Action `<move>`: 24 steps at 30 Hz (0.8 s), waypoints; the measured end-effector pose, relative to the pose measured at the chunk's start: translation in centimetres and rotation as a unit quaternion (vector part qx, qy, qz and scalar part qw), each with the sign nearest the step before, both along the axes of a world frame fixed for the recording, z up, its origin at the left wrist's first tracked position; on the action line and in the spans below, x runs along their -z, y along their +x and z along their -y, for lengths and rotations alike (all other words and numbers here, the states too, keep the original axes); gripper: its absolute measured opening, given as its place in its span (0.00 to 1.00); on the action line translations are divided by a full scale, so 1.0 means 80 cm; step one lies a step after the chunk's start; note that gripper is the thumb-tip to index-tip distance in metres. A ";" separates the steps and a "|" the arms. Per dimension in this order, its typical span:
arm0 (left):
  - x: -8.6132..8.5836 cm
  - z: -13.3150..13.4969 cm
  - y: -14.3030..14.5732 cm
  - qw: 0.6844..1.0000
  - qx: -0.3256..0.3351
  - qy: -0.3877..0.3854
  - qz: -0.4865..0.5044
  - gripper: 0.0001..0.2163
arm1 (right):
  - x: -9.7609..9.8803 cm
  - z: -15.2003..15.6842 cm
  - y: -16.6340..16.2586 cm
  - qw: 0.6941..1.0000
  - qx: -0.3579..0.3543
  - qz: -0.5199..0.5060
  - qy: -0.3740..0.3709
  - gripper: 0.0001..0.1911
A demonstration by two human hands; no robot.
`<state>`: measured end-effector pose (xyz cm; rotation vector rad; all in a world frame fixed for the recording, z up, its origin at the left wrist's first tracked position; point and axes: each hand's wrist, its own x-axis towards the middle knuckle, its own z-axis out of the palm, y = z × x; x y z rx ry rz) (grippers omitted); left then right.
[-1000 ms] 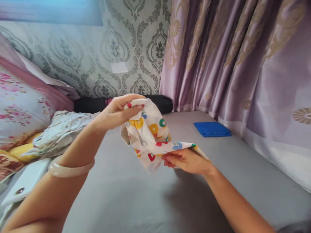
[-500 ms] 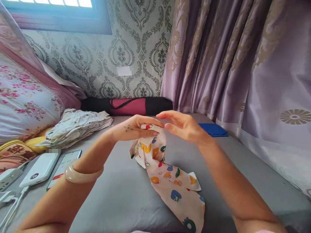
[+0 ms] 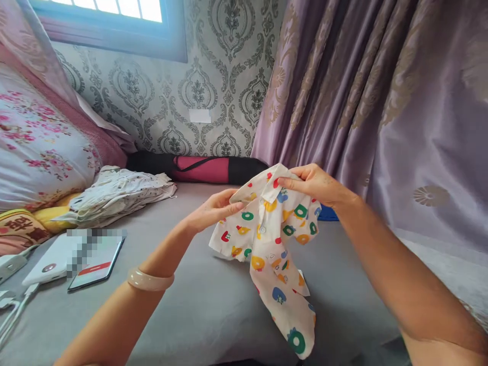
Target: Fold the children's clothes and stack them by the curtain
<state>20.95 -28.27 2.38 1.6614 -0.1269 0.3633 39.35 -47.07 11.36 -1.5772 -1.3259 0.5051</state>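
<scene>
Small white shirt (image 3: 272,239), printed with bright red, yellow, green and blue shapes; collar and snap placket visible. Held up by the collar area, partly spread, crumpled. Lower end hangs down onto the grey bed (image 3: 198,310).

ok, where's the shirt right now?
Head view, centre: the shirt hangs from the left hand and right hand, over the grey bed, with the curtain to its right.

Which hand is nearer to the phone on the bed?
Left. The left hand holds the printed shirt, to the right of the phone; the right hand holds its collar, farther right.
</scene>
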 end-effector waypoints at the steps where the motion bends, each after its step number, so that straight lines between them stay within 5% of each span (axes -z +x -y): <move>1: 0.005 0.003 0.005 1.000 0.020 -0.011 -0.012 0.22 | -0.011 0.009 0.001 1.000 0.012 0.007 -0.011 0.19; 9: 0.041 0.023 0.041 0.995 0.055 -0.078 0.014 0.19 | -0.053 0.046 0.003 0.994 0.094 0.040 -0.041 0.21; 13: 0.038 0.015 0.043 0.995 -0.071 -0.067 0.031 0.16 | -0.062 0.054 0.010 0.992 0.105 0.033 -0.060 0.19; 17: -0.015 -0.012 0.029 0.976 -0.196 -0.008 0.097 0.15 | -0.076 0.055 0.023 0.989 0.108 0.089 -0.042 0.16; 21: -0.111 -0.043 0.004 0.961 -0.196 0.181 0.072 0.14 | -0.095 0.040 0.036 0.971 0.131 0.196 0.041 0.16; 24: -0.179 -0.062 -0.006 0.904 -0.257 0.328 0.091 0.11 | -0.106 0.018 0.040 0.931 0.176 0.285 0.147 0.15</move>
